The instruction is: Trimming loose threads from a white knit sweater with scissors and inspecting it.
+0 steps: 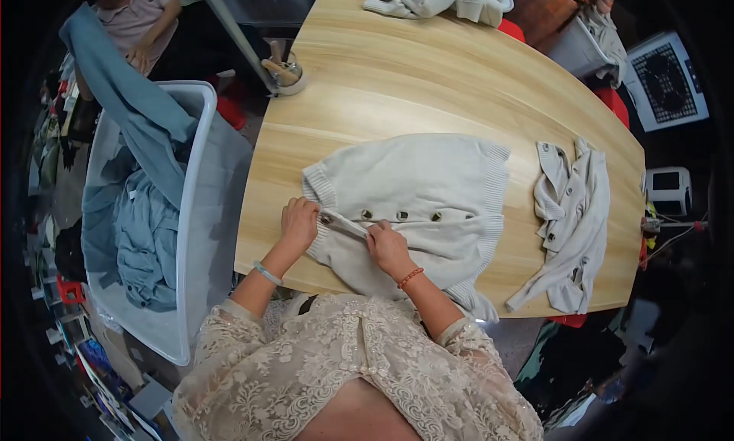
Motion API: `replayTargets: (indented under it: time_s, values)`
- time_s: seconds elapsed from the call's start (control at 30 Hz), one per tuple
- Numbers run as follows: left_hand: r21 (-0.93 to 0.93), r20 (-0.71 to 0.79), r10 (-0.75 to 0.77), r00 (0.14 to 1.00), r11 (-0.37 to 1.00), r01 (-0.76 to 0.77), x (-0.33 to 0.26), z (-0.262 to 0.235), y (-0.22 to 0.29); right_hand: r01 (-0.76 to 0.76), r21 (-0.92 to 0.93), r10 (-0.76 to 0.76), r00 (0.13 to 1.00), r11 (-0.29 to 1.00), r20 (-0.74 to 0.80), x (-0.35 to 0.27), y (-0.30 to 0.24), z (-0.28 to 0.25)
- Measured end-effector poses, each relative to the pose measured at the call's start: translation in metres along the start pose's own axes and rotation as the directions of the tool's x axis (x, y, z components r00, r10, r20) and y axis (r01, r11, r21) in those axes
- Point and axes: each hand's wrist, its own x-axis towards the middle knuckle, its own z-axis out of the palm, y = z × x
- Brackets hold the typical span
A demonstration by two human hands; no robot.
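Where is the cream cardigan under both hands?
In the head view, the cream cardigan lies mid-picture on the wooden table, between the white tub at left and a second cardigan at right.

No lettering, number or sign could be read on anything around the wooden table (428, 74). Beyond its right edge, a white panel (664, 82) bore a dark, grid-like pattern too fine to make out. Off the table's far left corner, a pale polo shirt (130, 21) carried a small chest mark, too tiny to read.
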Motion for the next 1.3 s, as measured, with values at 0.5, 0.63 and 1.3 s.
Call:
replayTargets:
  time_s: [0.5, 0.63, 1.3]
  values:
    - [-0.174, 0.496, 0.099, 0.863, 0.985, -0.013, 0.04, 0.063, 0.037, -0.039, 0.061, 0.042, 0.998, 0.997, -0.04, -0.011, 0.003, 0.032]
    - [-0.571, 0.593, 0.108, 0.798, 0.756, 0.322, 0.045, 0.066, 0.039, -0.005, 0.144, 0.033, 0.981, 0.99, -0.189, -0.011, 0.007, 0.014]
    - [-0.467, 0.415, 0.324, 0.85, 0.878, -0.107, 0.018, 0.055, 0.036, 0.137, 0.113, -0.138, 0.99, 0.984, -0.006, -0.004, 0.027, 0.003]
